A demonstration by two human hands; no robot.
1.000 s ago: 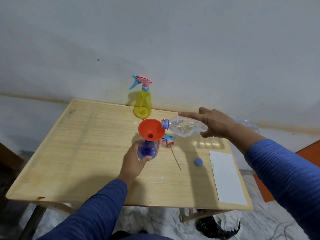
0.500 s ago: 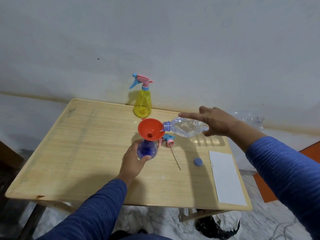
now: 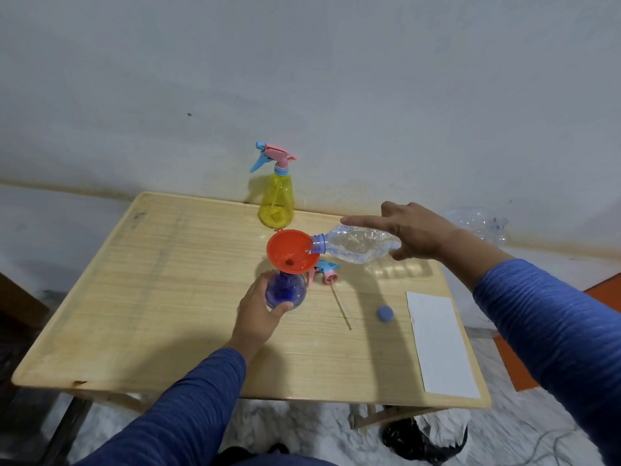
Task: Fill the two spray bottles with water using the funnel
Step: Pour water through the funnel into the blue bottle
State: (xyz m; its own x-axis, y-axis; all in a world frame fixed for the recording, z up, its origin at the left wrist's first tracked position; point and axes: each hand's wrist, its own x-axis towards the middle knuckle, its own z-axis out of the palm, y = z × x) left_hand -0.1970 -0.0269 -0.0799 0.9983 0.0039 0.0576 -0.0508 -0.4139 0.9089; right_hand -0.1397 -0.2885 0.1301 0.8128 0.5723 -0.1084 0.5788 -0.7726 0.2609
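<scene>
An orange funnel (image 3: pixel 291 250) sits in the neck of a blue spray bottle (image 3: pixel 285 290) near the table's middle. My left hand (image 3: pixel 260 312) grips that blue bottle from the near side. My right hand (image 3: pixel 415 230) holds a clear plastic water bottle (image 3: pixel 356 246) almost on its side, its mouth over the funnel's right rim. A yellow spray bottle (image 3: pixel 276 201) with a pink and blue trigger head stands at the table's far edge. The blue bottle's removed spray head (image 3: pixel 326 271) with its long tube lies just right of the funnel.
A small blue cap (image 3: pixel 384 313) lies on the wooden table (image 3: pixel 168 297), right of the tube. A white sheet of paper (image 3: pixel 440 344) lies along the right edge. Another clear empty bottle (image 3: pixel 480 220) lies beyond the table at the right. A wall stands close behind.
My right hand has brought the water bottle's mouth leftward and down onto the funnel's rim. My left hand and the blue bottle have stayed in place.
</scene>
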